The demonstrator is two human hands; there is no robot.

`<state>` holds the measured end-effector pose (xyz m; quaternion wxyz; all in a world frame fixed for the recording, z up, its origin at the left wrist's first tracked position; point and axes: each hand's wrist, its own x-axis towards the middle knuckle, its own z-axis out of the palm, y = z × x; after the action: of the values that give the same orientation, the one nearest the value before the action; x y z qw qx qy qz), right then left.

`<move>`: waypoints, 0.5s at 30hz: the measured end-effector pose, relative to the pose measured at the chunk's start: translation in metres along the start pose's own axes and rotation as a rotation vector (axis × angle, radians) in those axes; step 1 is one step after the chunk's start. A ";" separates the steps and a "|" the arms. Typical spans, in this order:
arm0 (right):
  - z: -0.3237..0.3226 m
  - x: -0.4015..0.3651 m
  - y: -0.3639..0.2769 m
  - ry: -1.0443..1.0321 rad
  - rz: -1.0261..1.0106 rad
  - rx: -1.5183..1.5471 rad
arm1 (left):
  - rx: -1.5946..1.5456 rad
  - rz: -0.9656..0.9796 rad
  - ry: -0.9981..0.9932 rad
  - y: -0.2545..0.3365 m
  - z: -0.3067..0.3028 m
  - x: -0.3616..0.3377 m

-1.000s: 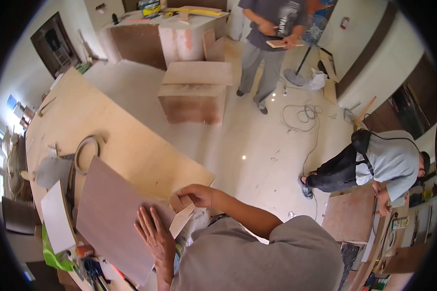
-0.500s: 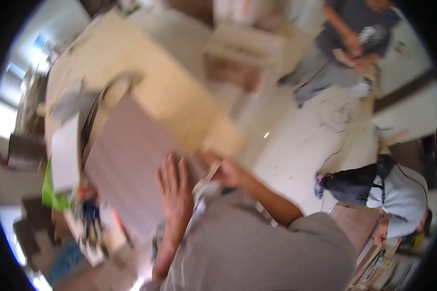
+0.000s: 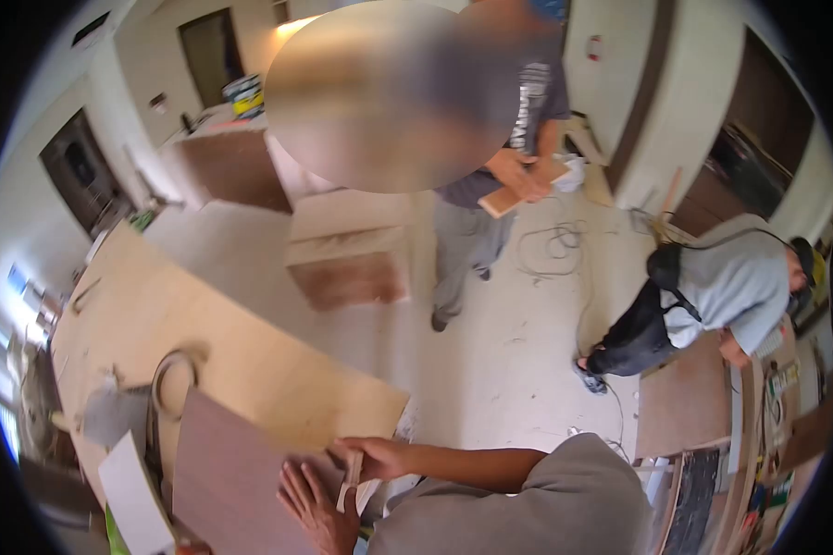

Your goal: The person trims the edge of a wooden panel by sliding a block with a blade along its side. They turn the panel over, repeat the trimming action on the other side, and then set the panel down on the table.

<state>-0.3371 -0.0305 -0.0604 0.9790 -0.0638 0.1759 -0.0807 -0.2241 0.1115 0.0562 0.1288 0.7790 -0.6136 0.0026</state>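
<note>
My left hand (image 3: 319,511) lies flat on a brown wood panel (image 3: 227,472), its fingers spread. At the panel's right edge, my right hand (image 3: 379,459) is closed around a small, narrow wooden block (image 3: 353,470). The block stands against or very near that edge; exact contact is hard to see. Beneath the brown panel is a large light-wood board (image 3: 241,338). A roll of edge strip (image 3: 174,381) lies on the light board just beyond the panel.
A white board piece (image 3: 137,492) rests left of the panel. Across the room, a person in a dark shirt (image 3: 537,106) holds a wooden piece (image 3: 528,188). Another person in grey (image 3: 727,282) bends over a bench at right. Cables (image 3: 553,250) lie on the floor.
My view has tilted up and toward the room, so the panel and my hands sit lower in the picture. My left hand stays on the panel and my right keeps the block.
</note>
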 end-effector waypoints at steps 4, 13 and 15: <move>0.031 -0.017 0.004 0.116 -0.009 -0.025 | -0.012 -0.017 -0.052 0.000 -0.008 0.000; 0.015 -0.004 0.006 0.033 -0.002 -0.056 | -0.057 0.189 0.004 -0.019 -0.006 0.002; 0.036 -0.011 0.002 0.057 -0.038 -0.138 | 0.017 0.271 0.084 -0.008 -0.019 0.009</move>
<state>-0.3341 -0.0230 -0.0233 0.9652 -0.1322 0.2076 -0.0888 -0.2117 0.1087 0.0740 0.1463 0.6892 -0.7072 0.0581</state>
